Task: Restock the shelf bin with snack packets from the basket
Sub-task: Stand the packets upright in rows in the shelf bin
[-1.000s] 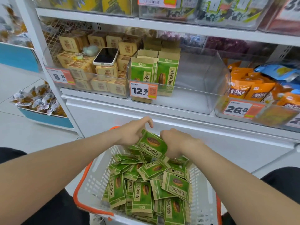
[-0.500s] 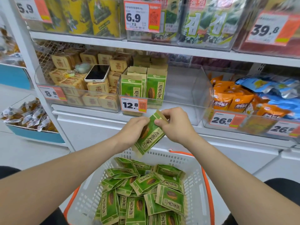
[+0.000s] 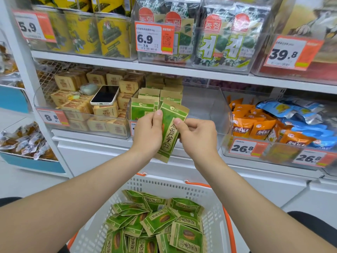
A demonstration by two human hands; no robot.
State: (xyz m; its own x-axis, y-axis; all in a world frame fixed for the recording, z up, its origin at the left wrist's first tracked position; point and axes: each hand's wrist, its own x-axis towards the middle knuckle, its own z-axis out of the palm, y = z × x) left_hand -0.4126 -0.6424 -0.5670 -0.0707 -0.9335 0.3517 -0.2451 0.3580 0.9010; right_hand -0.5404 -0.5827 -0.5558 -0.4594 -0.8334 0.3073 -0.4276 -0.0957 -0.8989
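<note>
1. I see my left hand (image 3: pixel 147 134) and right hand (image 3: pixel 198 137) close together at mid-frame, both clamped on one green snack packet (image 3: pixel 170 132)
2. The left thumb presses on the packet's upper left face with the fingers curled behind it, and the right thumb and fingers pinch its right edge
3. The packet stands nearly upright with its top leaning a little to the right and its printed face toward me. It is held in the air just in front of the clear shelf bin (image 3: pixel 209 110) and well above the basket (image 3: pixel 182 187)
4. The shelf bin sits on the middle shelf. In its left part the standing packets (image 3: pixel 145 105) of the same green kind are lined up upright, and its right part shows only clear walls and white shelf
5. The white basket with orange handles sits low between my forearms and holds a loose heap of packets (image 3: pixel 160 220) lying flat at all angles
6. In the bin to the left are tan boxes (image 3: pixel 76 105), with a phone (image 3: pixel 105 94) lying screen up on top of them
7. In the bin to the right lie orange packets (image 3: pixel 255 128) and blue packets (image 3: pixel 291 114)
8. On the shelf above, seaweed packs (image 3: pixel 218 39) stand beside a 6.9 price tag (image 3: pixel 153 38)
</note>
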